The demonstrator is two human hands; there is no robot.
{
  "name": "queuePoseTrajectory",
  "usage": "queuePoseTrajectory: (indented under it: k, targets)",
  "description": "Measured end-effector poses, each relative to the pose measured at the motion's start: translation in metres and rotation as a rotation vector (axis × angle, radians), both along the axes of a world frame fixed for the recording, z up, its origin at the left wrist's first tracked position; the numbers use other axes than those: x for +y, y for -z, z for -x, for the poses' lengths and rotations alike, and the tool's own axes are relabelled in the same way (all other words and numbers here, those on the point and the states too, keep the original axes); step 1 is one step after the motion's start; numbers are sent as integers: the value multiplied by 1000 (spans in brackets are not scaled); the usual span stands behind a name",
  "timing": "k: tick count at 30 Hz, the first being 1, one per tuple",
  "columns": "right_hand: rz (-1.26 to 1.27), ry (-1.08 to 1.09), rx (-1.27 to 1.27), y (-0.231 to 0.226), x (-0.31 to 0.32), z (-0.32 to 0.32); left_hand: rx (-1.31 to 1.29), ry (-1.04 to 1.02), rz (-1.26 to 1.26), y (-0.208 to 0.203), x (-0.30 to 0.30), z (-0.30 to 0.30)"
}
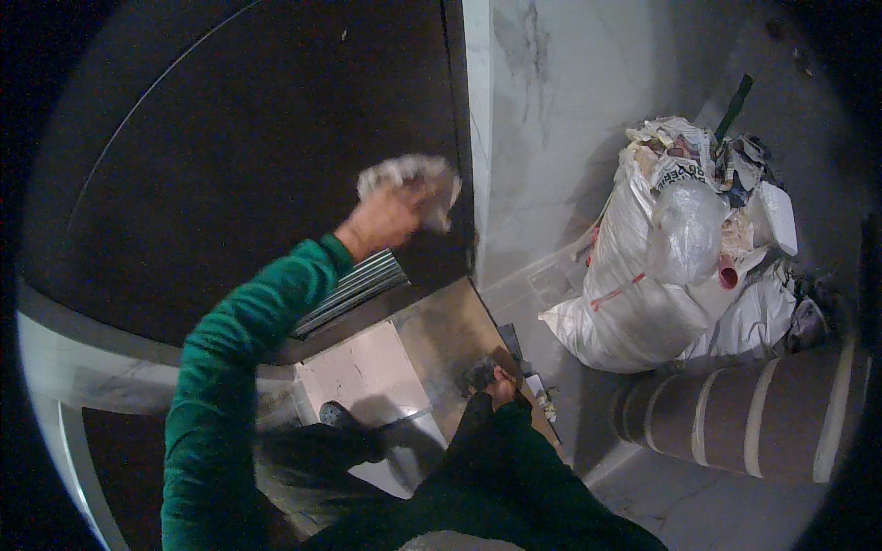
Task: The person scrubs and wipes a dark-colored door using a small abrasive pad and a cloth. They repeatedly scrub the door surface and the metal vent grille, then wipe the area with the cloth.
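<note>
The crumpled pale wad [404, 171], cloth or paper, is in front of the dark panel [276, 119], near the panel's right edge. Contact between wad and panel cannot be determined. The left hand [381, 220] grips the wad; motion blur obscures the individual fingers. The left arm, in a green sleeve [216, 358], extends upward from the lower left and bends toward the panel.

The right hand [502, 390] is held low, over the brown board [450, 335], beside a dark grey item [479, 374] of unclear kind. Whether it grasps that item cannot be told.

The left forearm covers part of the ribbed metal strip [363, 289] at the panel's base. A grey shoe [336, 414] rests at the pale board [363, 367], which adjoins the brown board. To the right stand a stuffed white sack [625, 312], with a clear plastic bundle [687, 234] against it, and a brown banded cylinder [726, 418].

The floor [588, 404] is grey; the wall [560, 138] is pale with dark veining.
</note>
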State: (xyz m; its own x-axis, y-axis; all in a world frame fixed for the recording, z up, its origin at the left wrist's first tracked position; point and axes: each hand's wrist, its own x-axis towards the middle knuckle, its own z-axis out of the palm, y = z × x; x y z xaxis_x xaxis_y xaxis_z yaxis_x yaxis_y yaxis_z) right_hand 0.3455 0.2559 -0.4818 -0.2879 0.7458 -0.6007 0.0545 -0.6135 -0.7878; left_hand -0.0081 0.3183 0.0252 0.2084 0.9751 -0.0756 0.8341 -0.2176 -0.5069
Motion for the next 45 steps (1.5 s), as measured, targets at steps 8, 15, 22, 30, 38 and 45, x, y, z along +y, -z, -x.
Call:
queuePoseTrajectory:
  k: [8,15,22,30,38,45]
  targets:
    - [2,15,0,9,3,7,70,114,-1020,-185,44,-11]
    - [-7,8,22,13,13,7,53,97,-225,-27,-17,-4]
    - [-3,4,12,16,8,10,146,119,-975,-204,-3,21]
    - [9,14,29,18,9,2,-212,-103,-168,-7,-77,26]
    - [20,-4,50,22,14,2,79,-92,-687,-122,-117,48]
    - [28,-5,63,25,19,9,74,-33,-707,-135,-91,15]
